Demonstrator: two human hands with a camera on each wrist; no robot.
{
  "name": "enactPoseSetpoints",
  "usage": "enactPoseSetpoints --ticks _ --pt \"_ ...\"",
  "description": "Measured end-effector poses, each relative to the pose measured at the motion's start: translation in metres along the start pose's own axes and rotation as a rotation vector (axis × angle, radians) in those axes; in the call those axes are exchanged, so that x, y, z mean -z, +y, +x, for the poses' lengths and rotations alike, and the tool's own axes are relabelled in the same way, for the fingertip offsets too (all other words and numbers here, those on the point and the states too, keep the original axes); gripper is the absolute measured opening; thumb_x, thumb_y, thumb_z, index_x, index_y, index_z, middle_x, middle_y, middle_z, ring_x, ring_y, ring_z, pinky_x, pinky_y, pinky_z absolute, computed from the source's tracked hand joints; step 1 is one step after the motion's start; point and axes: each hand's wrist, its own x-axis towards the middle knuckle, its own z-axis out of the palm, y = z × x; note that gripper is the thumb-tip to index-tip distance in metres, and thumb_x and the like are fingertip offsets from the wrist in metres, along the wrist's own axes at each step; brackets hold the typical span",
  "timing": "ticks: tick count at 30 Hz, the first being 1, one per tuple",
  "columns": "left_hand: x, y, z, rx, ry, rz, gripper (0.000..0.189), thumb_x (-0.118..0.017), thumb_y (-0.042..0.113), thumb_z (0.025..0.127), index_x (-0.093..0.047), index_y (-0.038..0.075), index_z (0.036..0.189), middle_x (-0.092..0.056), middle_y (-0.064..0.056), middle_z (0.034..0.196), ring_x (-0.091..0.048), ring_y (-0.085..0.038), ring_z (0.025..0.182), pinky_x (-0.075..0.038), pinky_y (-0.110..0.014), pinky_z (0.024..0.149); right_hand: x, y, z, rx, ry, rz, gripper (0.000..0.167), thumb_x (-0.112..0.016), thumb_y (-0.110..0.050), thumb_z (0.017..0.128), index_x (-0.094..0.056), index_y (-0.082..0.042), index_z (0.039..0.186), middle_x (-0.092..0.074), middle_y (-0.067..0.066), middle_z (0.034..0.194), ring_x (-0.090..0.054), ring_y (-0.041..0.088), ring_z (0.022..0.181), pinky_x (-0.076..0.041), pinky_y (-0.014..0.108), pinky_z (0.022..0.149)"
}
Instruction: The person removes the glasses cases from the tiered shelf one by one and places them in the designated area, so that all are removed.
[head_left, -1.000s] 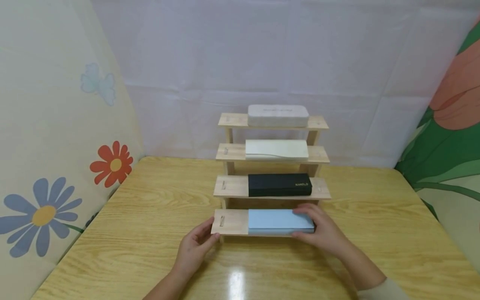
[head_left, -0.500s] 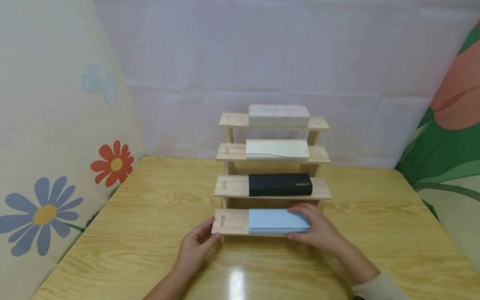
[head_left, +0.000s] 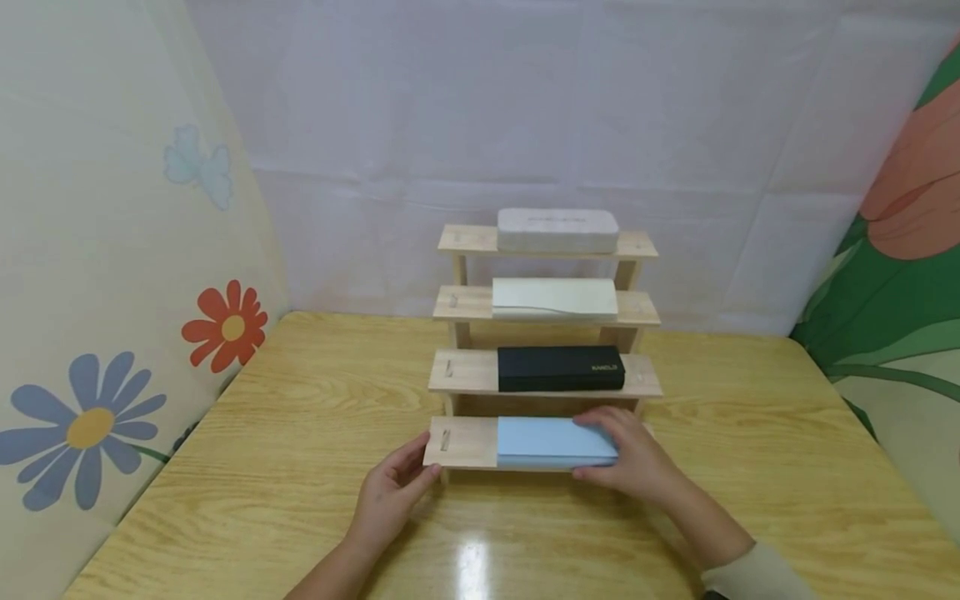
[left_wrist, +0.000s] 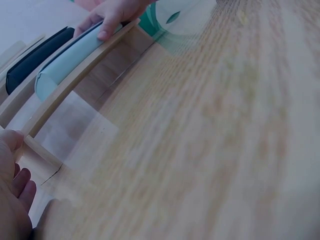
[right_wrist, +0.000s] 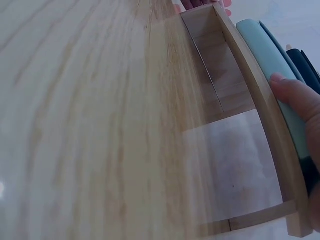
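Note:
A light blue glasses case (head_left: 551, 440) lies on the lowest step of a stepped wooden display rack (head_left: 461, 443). My right hand (head_left: 633, 458) grips the case's right end, thumb on the front side and fingers over the back; that end is hidden under the hand. In the right wrist view the thumb (right_wrist: 292, 92) presses the case's front. My left hand (head_left: 393, 492) holds the left end of the lowest step between thumb and fingers. The left wrist view shows the left thumb (left_wrist: 12, 139) against the step's end, other fingers curled below it.
Above, one per step, sit a black glasses case (head_left: 561, 369), a cream flap case (head_left: 553, 298) and a white rounded case (head_left: 557, 231). The rack stands on a wood-grain table (head_left: 300, 400). A white cloth (head_left: 420, 108) hangs behind, with flower-printed panels at both sides.
My right hand has shifted slightly left along the blue glasses case and still grips it. The case shows no clear movement on the step. My left hand stays at the step's end.

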Motion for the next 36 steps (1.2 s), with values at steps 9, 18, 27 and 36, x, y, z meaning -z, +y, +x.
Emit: enactPoseSetpoints --ticks 9,18,27,36 --pt "-0.001 0.000 0.001 -0.006 0.003 0.006 0.046 -0.071 0.004 0.088 -0.057 -0.004 0.131 -0.060 -0.020 0.133 -0.060 -0.031 0.121 -0.050 -0.013 0.093 0.002 -0.001 -0.002 -0.023 0.018 0.005 0.061 -0.090 -0.030 0.065 -0.066 -0.014 0.118 -0.063 0.011 0.124 -0.057 0.031 0.111 -0.049 0.049 0.093" --pt "-0.001 0.001 0.000 -0.011 0.012 0.020 0.046 -0.071 0.003 0.087 -0.057 -0.005 0.130 -0.061 -0.021 0.132 -0.060 -0.030 0.120 -0.051 -0.015 0.093 0.012 -0.008 -0.009 -0.022 0.062 0.035 0.060 -0.091 -0.025 0.064 -0.066 -0.012 0.117 -0.063 0.011 0.122 -0.059 0.030 0.110 -0.051 0.045 0.091" --pt "-0.001 0.002 0.000 0.004 0.011 0.018 0.046 -0.071 0.006 0.088 -0.057 -0.004 0.131 -0.060 -0.020 0.133 -0.061 -0.030 0.120 -0.052 -0.016 0.092 0.036 -0.015 -0.016 0.003 0.112 0.027 0.061 -0.092 -0.021 0.063 -0.065 -0.012 0.117 -0.065 0.008 0.121 -0.060 0.025 0.107 -0.052 0.041 0.091" --pt "-0.001 0.002 0.000 0.007 0.006 0.018 0.047 -0.072 0.008 0.088 -0.057 -0.004 0.132 -0.060 -0.021 0.134 -0.060 -0.032 0.121 -0.053 -0.022 0.095 0.062 -0.018 -0.021 -0.057 0.119 0.020 0.062 -0.091 -0.019 0.066 -0.063 -0.010 0.121 -0.062 0.012 0.127 -0.057 0.032 0.116 -0.048 0.053 0.095"
